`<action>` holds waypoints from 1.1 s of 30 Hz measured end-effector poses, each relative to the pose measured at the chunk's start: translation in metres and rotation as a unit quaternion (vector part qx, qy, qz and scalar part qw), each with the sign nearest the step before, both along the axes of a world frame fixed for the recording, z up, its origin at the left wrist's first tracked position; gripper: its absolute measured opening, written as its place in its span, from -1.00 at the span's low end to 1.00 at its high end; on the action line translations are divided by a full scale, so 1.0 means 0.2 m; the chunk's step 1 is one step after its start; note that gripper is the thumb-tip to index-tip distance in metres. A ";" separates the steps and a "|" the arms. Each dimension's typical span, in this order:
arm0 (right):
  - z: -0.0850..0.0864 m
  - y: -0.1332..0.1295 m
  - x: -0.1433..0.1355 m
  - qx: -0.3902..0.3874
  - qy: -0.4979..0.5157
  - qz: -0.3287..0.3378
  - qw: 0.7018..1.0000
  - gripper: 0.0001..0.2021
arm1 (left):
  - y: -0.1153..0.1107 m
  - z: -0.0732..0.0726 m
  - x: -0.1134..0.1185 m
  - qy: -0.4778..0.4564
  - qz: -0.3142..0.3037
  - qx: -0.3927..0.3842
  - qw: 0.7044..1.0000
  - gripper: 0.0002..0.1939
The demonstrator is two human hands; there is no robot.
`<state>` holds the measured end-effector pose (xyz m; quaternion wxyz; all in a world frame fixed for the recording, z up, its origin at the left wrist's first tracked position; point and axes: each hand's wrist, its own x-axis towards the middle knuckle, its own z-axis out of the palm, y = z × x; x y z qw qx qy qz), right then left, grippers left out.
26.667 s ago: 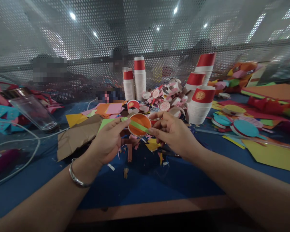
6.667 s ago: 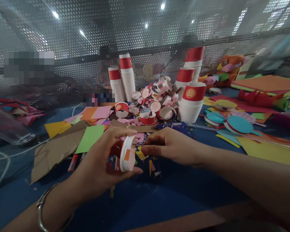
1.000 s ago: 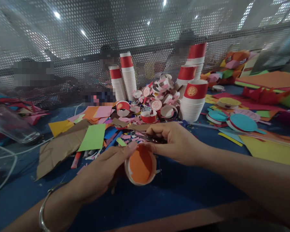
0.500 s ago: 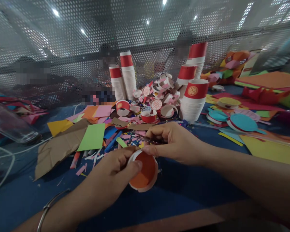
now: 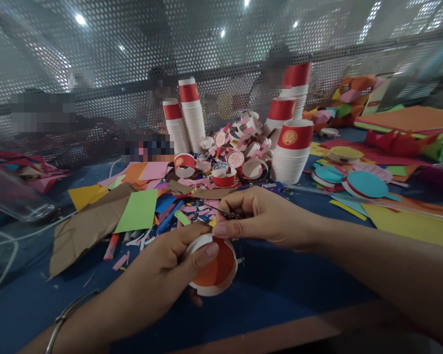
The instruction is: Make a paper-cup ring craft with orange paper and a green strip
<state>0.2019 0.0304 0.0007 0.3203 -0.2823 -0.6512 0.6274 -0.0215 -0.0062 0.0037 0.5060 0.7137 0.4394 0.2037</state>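
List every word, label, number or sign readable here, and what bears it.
No readable words or numbers.
Gold emblem on the nearest cup stack: character-like, illegible.
Red emblem on white disc: too small.
Blue marks by the cut red ring: blurred.
Label on blue object: too small.

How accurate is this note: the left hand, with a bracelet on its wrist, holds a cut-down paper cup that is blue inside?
Only the colour is wrong: the head view shows the cut-down paper cup orange inside, not blue. The left hand does hold it, with the bracelet on its wrist.
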 end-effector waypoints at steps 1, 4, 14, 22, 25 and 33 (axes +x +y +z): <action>0.00 0.00 0.00 0.020 -0.007 -0.011 1.000 -0.53 | 0.00 0.00 0.00 -0.011 0.012 -0.026 1.000 -0.70; -0.01 0.01 0.01 0.085 -0.037 -0.040 0.995 -0.54 | 0.02 0.01 0.00 -0.015 0.051 -0.042 0.998 -0.66; -0.01 -0.03 0.02 0.223 -0.143 -0.081 0.961 -0.60 | 0.06 0.03 0.00 -0.063 0.073 0.050 0.994 -0.70; -0.03 -0.02 0.03 0.297 -0.155 -0.098 0.937 -0.67 | 0.05 0.02 -0.01 0.005 0.068 0.139 0.988 -0.63; -0.04 -0.02 0.03 0.319 -0.153 -0.096 0.930 -0.68 | 0.04 0.02 -0.01 0.006 0.068 0.145 0.987 -0.64; -0.03 -0.04 0.03 0.335 -0.143 -0.089 0.927 -0.68 | 0.05 0.02 -0.01 -0.002 0.048 0.109 0.993 -0.62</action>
